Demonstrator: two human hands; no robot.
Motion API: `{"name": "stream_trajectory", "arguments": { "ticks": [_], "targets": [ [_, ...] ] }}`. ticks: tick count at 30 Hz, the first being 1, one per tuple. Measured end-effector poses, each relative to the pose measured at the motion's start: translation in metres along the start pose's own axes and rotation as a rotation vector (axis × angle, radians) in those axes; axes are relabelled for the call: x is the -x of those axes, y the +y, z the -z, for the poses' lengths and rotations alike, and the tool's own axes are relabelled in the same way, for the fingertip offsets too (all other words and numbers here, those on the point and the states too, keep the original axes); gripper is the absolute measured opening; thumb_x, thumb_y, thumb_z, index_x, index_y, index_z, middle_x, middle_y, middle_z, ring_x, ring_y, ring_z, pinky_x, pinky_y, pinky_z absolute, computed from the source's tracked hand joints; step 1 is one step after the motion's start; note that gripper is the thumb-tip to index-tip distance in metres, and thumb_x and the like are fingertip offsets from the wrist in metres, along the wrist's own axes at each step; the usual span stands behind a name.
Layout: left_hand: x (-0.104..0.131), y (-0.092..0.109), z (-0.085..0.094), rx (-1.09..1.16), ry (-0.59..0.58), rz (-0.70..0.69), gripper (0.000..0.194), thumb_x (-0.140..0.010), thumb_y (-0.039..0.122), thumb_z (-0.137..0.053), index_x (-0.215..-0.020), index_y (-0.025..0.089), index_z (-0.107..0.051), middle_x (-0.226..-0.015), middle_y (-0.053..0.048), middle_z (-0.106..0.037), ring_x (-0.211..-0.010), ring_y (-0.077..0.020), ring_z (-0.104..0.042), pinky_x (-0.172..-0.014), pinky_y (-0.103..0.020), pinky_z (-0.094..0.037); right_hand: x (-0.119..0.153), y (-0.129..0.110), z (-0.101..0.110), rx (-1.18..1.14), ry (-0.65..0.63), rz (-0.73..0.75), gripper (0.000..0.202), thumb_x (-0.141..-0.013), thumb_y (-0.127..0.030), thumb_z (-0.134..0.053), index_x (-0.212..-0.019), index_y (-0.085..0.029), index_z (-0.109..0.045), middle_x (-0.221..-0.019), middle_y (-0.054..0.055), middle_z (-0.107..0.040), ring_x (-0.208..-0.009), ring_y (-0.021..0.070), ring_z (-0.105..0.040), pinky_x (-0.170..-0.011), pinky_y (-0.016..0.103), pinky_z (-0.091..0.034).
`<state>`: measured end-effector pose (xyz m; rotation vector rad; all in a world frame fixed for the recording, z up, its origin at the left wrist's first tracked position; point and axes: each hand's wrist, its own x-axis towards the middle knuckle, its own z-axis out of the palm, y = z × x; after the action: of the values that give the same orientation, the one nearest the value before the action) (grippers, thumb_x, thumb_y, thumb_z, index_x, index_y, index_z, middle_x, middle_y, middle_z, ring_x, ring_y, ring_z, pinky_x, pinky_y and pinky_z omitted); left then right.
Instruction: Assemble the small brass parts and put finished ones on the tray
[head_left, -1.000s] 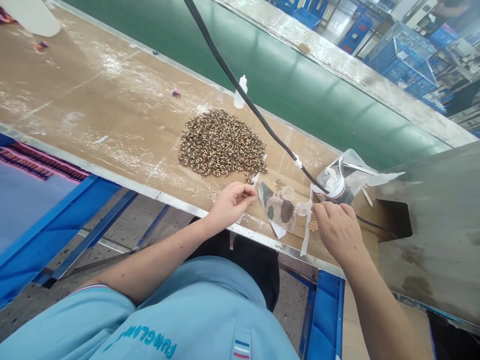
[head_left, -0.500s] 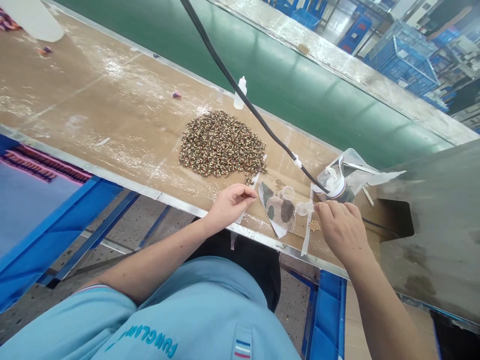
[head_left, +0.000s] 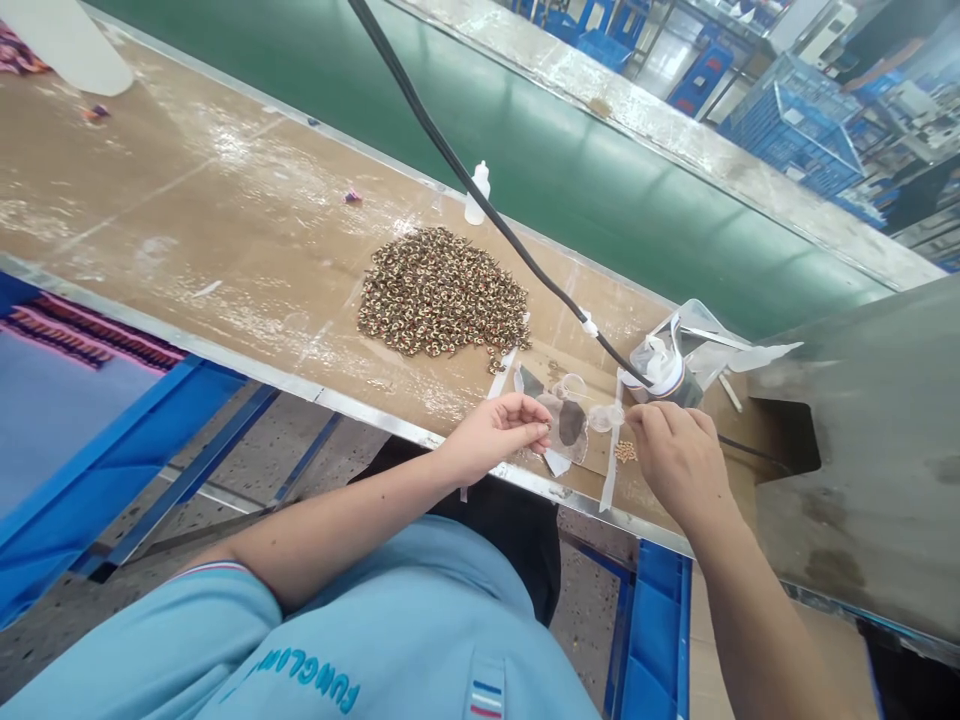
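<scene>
My left hand (head_left: 501, 434) is closed in a pinch over the left side of a patterned scrap of cloth or film (head_left: 573, 424). What sits between its thumb and finger is too small to make out. My right hand (head_left: 679, 452) has its fingers pressed together, tips down, beside a small clear cup (head_left: 604, 416); anything in them is hidden. Just below those fingertips lies a little heap of tan beads or pellets (head_left: 625, 451). A large pile of small brown-and-gold pieces (head_left: 444, 292) spreads behind my left hand.
A white squeeze bottle (head_left: 477, 194) stands behind the pile. Across the bench hangs a black cable (head_left: 450, 150), running down to a tub with white tissue (head_left: 661, 368). A grey metal housing (head_left: 862, 450) bounds the right side; a green belt (head_left: 300, 60) runs behind.
My left hand has moved right, from near the pile to over the patterned scrap, towards my right hand. My right hand has stayed almost in place. The view has shifted slightly.
</scene>
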<state>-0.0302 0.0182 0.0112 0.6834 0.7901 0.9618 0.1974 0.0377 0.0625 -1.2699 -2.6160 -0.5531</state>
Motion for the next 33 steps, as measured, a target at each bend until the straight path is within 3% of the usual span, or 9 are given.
{"name": "stream_trajectory", "arguments": {
  "ticks": [5,13,33],
  "targets": [
    [-0.004,-0.006,-0.006,0.138,-0.025,0.106,0.028,-0.063,0.024,-0.079,-0.078,0.011,-0.059,-0.066,0.000,-0.064,-0.064,-0.0089,-0.064,-0.065,-0.022,-0.050,0.004,-0.022,0.000,-0.244,0.089,-0.131,0.012,-0.092,-0.022,-0.043,-0.083,-0.021,-0.050,-0.077,0.003,-0.061,-0.074,0.0165,-0.055,-0.070,0.029,-0.037],
    [-0.004,-0.005,-0.001,0.138,-0.053,0.182,0.034,-0.061,0.027,-0.081,-0.080,0.012,-0.056,-0.063,0.000,-0.066,-0.062,-0.0099,-0.065,-0.064,-0.021,-0.049,0.003,-0.067,-0.014,-0.479,0.117,-0.191,0.008,-0.092,-0.019,-0.045,-0.084,-0.023,-0.048,-0.077,-0.001,-0.059,-0.075,0.0145,-0.053,-0.071,0.028,-0.038],
    [-0.004,-0.005,0.000,0.080,-0.081,0.212,0.033,-0.063,0.025,-0.078,-0.079,0.013,-0.053,-0.060,-0.002,-0.067,-0.055,-0.0094,-0.063,-0.061,-0.022,-0.048,0.003,-0.069,-0.020,-0.513,0.078,-0.181,0.010,-0.091,-0.018,-0.045,-0.083,-0.022,-0.049,-0.078,0.000,-0.061,-0.076,0.0147,-0.054,-0.072,0.029,-0.038]
  ]
}}
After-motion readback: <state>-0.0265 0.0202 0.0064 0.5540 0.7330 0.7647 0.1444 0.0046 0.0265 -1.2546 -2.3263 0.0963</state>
